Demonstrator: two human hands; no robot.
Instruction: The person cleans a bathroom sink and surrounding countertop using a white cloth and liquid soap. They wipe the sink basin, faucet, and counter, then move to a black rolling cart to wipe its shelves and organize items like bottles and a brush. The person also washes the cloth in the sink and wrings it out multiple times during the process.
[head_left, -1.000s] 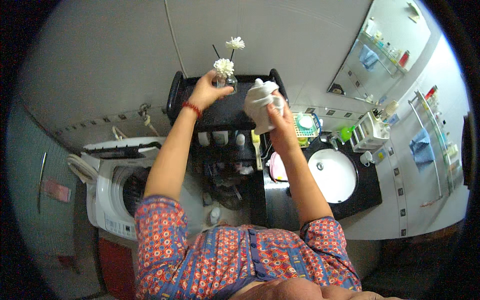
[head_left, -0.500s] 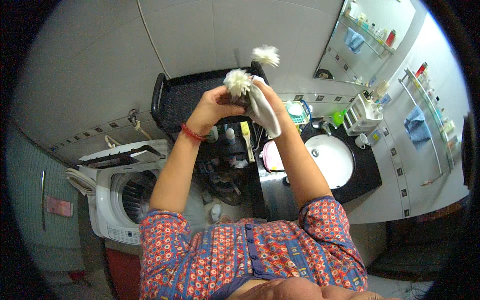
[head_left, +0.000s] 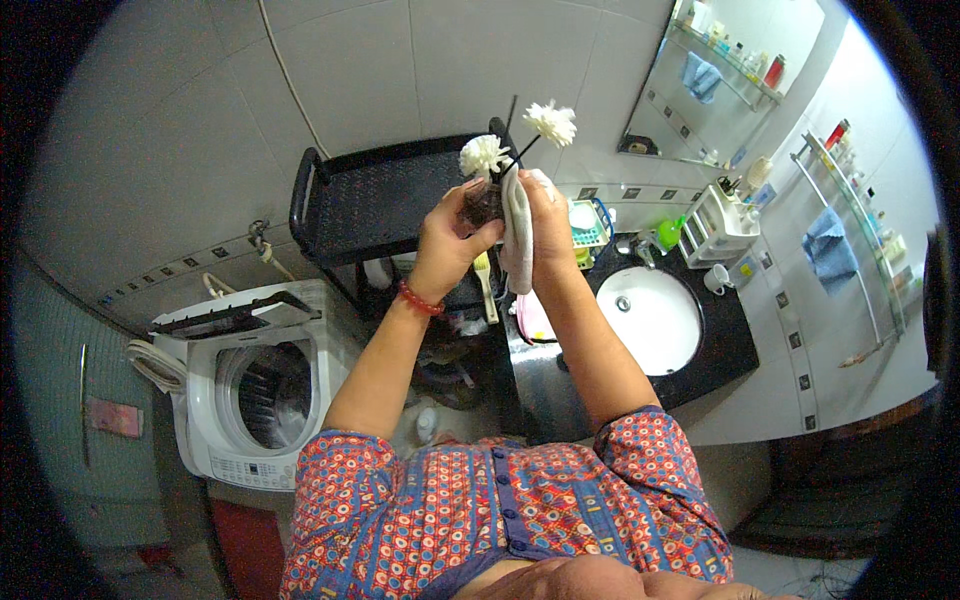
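Held up in front of me is a small dark glass bottle [head_left: 482, 206], with my left hand [head_left: 446, 245] wrapped round it. Two white flowers [head_left: 551, 124] and a thin dark stick [head_left: 511, 122] rise from the bottle's top; one flower sits low at the mouth, the other stands off on a dark stem. My right hand [head_left: 550, 225] grips a white cloth [head_left: 517, 240], which hangs down and lies against the bottle's right side. The right fingertips are partly hidden behind cloth and bottle.
Beyond my hands stands a black shelf rack [head_left: 375, 190]. An open top-loading washing machine [head_left: 205, 400] is at left. To the right, a black counter [head_left: 725, 345] holds a white basin [head_left: 650, 335], a white mug [head_left: 717, 279] and a white drawer organiser [head_left: 715, 230]. A mirror [head_left: 735, 70] hangs above.
Both hands have shifted slightly right and nearer with the bottle. The bottle has turned, so its side, the stem and the stick now show. The cloth hangs straighter beside it.
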